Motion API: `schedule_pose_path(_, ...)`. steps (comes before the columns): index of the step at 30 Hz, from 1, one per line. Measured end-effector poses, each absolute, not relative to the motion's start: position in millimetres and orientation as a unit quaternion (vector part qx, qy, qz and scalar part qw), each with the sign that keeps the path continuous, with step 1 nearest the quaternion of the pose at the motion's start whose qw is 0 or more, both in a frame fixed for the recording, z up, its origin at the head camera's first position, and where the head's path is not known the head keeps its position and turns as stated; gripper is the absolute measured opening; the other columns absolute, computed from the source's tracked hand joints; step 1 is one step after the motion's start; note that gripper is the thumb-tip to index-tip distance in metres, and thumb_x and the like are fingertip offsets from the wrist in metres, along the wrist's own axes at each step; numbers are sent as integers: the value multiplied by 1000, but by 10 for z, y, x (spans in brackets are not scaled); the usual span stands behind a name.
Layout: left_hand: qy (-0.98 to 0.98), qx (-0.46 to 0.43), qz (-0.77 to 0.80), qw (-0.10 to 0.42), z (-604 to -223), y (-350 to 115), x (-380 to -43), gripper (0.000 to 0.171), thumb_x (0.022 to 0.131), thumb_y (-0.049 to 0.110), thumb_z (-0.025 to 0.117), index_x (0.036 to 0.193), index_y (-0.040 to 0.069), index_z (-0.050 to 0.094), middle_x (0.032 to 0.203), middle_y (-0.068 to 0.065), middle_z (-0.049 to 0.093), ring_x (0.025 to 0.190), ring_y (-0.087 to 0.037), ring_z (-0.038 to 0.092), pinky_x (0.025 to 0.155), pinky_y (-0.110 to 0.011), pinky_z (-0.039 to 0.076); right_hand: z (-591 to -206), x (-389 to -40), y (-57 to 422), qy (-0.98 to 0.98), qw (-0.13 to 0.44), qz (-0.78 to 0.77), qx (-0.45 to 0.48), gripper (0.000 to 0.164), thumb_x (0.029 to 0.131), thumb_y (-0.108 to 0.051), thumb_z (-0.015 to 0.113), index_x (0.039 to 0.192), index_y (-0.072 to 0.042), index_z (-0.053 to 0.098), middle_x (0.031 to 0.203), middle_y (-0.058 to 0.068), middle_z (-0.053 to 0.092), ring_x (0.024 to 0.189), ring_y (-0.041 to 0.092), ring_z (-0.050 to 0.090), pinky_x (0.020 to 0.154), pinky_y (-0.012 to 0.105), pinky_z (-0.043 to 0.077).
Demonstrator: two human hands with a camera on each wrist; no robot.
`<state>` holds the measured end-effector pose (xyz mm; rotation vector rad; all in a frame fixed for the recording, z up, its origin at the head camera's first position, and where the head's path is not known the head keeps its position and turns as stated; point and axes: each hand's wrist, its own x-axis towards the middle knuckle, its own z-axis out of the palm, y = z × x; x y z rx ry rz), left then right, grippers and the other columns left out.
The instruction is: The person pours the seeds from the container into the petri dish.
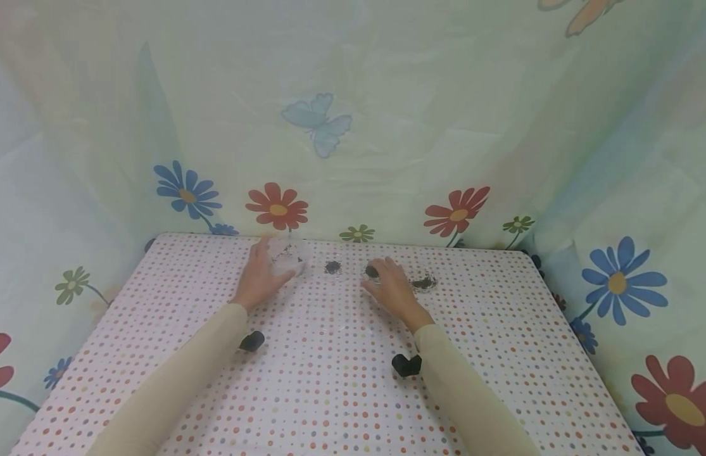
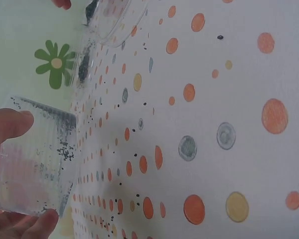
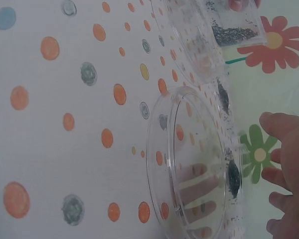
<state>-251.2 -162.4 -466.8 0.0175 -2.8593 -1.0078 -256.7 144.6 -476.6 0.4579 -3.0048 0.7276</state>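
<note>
My left hand (image 1: pixel 259 273) grips a clear plastic box (image 2: pixel 32 164), its thumb on one side and fingers on the other. Small black grains lie inside the box and cling to its walls. My right hand (image 1: pixel 391 290) is over the back of the table, fingers spread and apart in the right wrist view, holding nothing. Close to it are black heaps of grains (image 1: pixel 424 282), and another heap (image 1: pixel 332 267) sits between the hands. A clear round dish (image 3: pixel 170 134) stands near the right hand, whose reflection shows in it. A second clear dish (image 3: pixel 192 45) is beside it.
The table (image 1: pixel 330 392) has a dotted cover, with loose black grains (image 2: pixel 134 141) scattered near the left hand. Right behind its far edge hangs a flowered curtain (image 1: pixel 375 164), which also closes in both sides.
</note>
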Motion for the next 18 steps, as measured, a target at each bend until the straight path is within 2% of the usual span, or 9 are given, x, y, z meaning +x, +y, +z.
schedule_pose_path(6,-943,20,-329,45,-4705,-1665,-2511,100,83,40,72,154,12,8,153,-19,25,136,-41,39,111,-56,38,-4753,-2580,1434,-961,3,237,144,56,96,-38,57,141,-8,45,150,16,42,147,36,23,122,55,15)
schedule_pose_path(18,-943,49,-329,26,-4791,-1715,-2493,102,84,42,71,155,12,4,159,-19,17,143,-40,29,114,-58,32,-4748,-2628,1406,-958,8,239,158,55,96,-36,57,141,-7,45,148,18,43,145,39,26,121,56,17)
